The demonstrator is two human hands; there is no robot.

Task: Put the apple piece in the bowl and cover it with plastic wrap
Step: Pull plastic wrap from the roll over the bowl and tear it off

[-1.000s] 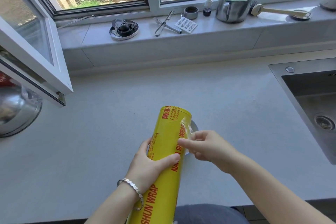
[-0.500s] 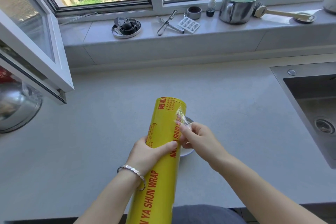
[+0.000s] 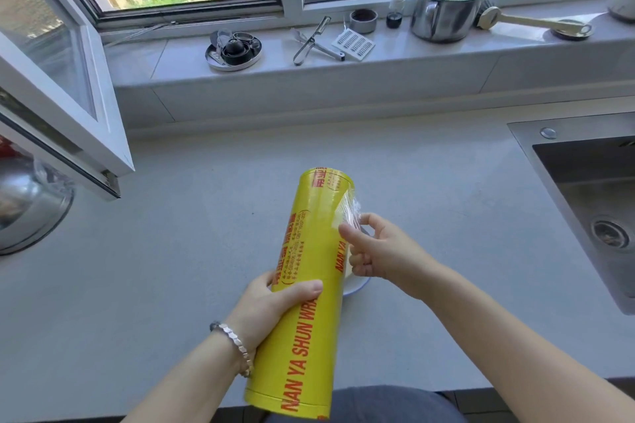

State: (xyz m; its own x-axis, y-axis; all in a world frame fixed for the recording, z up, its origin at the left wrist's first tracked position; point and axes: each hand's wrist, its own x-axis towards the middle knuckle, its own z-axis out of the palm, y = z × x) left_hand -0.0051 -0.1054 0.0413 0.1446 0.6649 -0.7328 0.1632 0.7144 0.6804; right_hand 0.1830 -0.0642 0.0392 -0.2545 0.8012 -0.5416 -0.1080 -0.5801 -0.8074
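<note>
Since the last frame the plastic wrap roll (image 3: 309, 268) has turned a little, so small red print now faces me, and a crinkled film edge (image 3: 354, 213) has lifted off its upper right side. From my feed, left to right: a shiny metal lid (image 3: 31, 206) sits at the far left of the grey counter (image 3: 171, 251). The left hand (image 3: 275, 302), a bracelet (image 3: 237, 343) on its wrist, grips the yellow roll at mid-length, thumb across the front and fingers wrapped behind. The roll stands tilted, its top leaning away. The right hand (image 3: 381, 251) pinches the film edge between thumb and forefinger, its other fingers curled in. The bowl (image 3: 357, 287) sits on the counter behind the roll and under that hand, only a sliver of rim showing. I cannot see the apple piece. The sink (image 3: 584, 189) lies far right
</note>
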